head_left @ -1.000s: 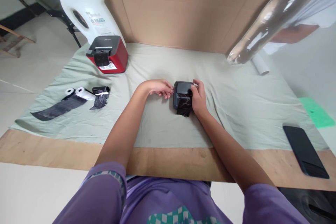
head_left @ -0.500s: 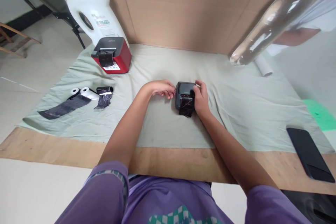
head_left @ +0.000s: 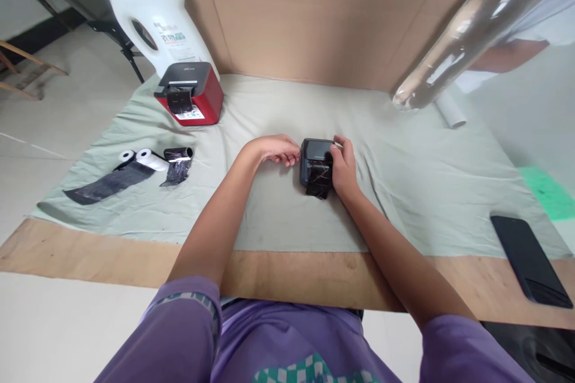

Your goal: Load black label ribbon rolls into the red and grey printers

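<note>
One right hand [head_left: 345,169] grasps the dark device [head_left: 318,149] centrally on the desk [head_left: 296,272]; the left hand [head_left: 281,148] curls at its left side, grip indeterminable. Apparent step: steadying the device. Next move probably calls for firm right-side support.

Dark boxy device [head_left: 317,149] on cloth [head_left: 291,221]

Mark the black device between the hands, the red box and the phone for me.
Black device [head_left: 318,149]: head view, on its top face.
Red box [head_left: 209,97]: head view, on its red side.
Phone [head_left: 531,260]: head view, middle of its upward face.
</note>
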`<state>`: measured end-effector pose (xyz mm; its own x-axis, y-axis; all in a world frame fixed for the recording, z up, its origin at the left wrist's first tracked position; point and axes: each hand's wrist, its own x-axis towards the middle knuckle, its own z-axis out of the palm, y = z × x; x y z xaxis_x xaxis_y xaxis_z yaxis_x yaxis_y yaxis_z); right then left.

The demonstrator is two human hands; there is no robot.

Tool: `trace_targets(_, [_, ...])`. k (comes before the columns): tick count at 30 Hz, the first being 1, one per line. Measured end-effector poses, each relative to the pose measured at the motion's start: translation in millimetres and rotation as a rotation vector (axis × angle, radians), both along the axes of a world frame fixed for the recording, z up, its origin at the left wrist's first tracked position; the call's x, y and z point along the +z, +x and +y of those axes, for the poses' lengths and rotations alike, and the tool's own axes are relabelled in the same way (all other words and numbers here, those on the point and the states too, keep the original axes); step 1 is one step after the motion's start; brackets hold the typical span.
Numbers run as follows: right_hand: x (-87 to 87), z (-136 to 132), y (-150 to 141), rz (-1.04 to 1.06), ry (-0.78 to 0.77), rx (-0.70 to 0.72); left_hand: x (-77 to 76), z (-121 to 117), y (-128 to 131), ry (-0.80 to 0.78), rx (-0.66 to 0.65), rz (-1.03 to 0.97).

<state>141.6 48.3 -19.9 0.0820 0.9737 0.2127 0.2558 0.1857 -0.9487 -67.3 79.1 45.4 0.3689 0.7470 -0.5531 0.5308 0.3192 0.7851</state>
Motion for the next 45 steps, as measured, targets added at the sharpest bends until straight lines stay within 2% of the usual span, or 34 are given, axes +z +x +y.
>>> trace_targets(18, [1.4,-1,0,-0.022,0.012,0.003,-7.1,4,2,-0.014,0.022,-0.009])
trace_targets(27, [3.0,-2,0,-0.002,-0.003,0.009,-5.4,4,-12,0.041,-0.06,-0.051])
trace_targets(30, [3.2,-2,0,-0.002,-0.007,0.009,-0.7,6,-15,0.164,-0.043,0.019])
trace_targets(33, [2.2,-1,-1,0.007,0.0,0.011,-1.8,8,-16,0.336,-0.001,-0.03])
trace_targets(39, [1.5,-1,-1,-0.001,0.024,-0.011,-23.9,12,-10,0.472,-0.008,-0.212])
trace_targets(41, [1.9,-2,-1,0.005,0.039,-0.027,-31.4,13,-2,0.536,0.055,-0.166])
trace_targets(45, [1.3,-2,-2,0.051,0.013,-0.01,-41.2,12,18,0.66,0.299,0.041])
